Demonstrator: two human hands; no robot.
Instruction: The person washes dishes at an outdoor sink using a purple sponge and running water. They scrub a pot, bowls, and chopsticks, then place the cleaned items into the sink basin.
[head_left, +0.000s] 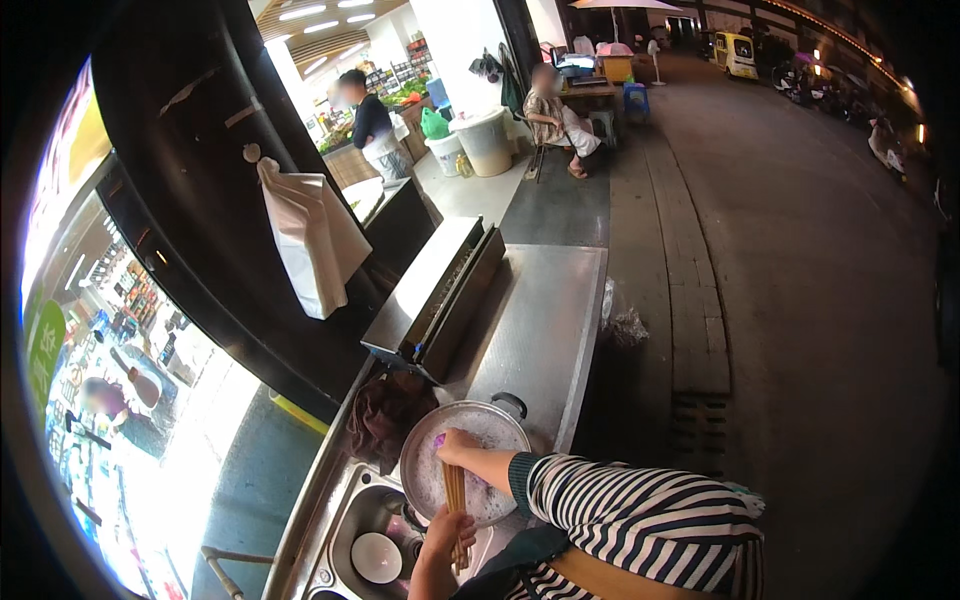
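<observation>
A round metal pan (420, 480) with foamy water stands at the sink's edge, one black handle showing. A bundle of wooden chopsticks (454, 491) slants over it. My left hand (447, 529) is closed around the lower part of the bundle, near the pan's rim. At the bundle's upper end, above the foam, my right hand (456, 447) grips a purple cloth or scrubber (439, 441) against the sticks; its exact kind cannot be told. In the steel sink (341, 525) below left lies a white bowl (376, 558).
A dark brown cloth (386, 412) lies beside the pan. Beyond it, a long metal grill box (442, 300) stands on the steel counter (540, 330). White plastic bags (311, 232) hang at the left. One person (556, 120) sits farther off; another (375, 124) stands in a shop.
</observation>
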